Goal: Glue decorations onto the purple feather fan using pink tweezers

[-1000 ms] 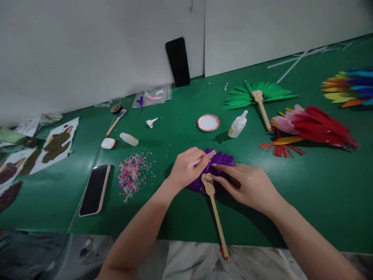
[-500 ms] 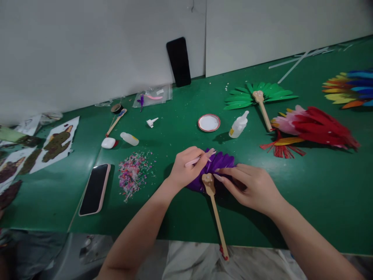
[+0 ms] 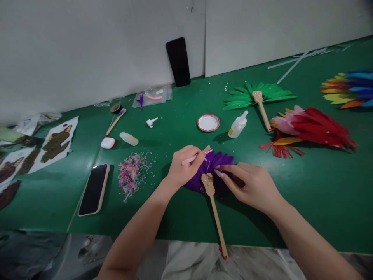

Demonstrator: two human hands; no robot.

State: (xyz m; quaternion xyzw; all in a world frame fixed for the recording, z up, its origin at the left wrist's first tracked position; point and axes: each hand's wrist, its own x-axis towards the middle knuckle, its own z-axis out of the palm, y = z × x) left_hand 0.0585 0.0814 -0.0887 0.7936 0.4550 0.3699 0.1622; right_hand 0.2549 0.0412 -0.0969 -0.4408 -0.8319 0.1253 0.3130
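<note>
A purple feather fan (image 3: 223,159) lies on the green table in front of me, its wooden handle (image 3: 216,217) pointing toward me. Small pearl-like beads dot the handle's top, and red thread is tied at its lower end. My left hand (image 3: 184,165) is closed around slim pink tweezers (image 3: 190,159), with its fingertips over the fan's left feathers. From the right, my right hand (image 3: 253,184) pinches at the feathers just above the handle's head. Whether a tiny piece is also between those fingertips does not show.
Beyond the fan are a white lid (image 3: 208,122) and an upright glue bottle (image 3: 238,125). Green (image 3: 275,95) and red (image 3: 320,126) feather fans lie to the right. Colourful flakes (image 3: 134,173), a phone (image 3: 94,189) and a small bottle (image 3: 129,138) are at left.
My left hand has turned slightly, shifting the tweezers a little left and their tip away from the fan's middle. My right hand keeps its pinch at nearly the same spot.
</note>
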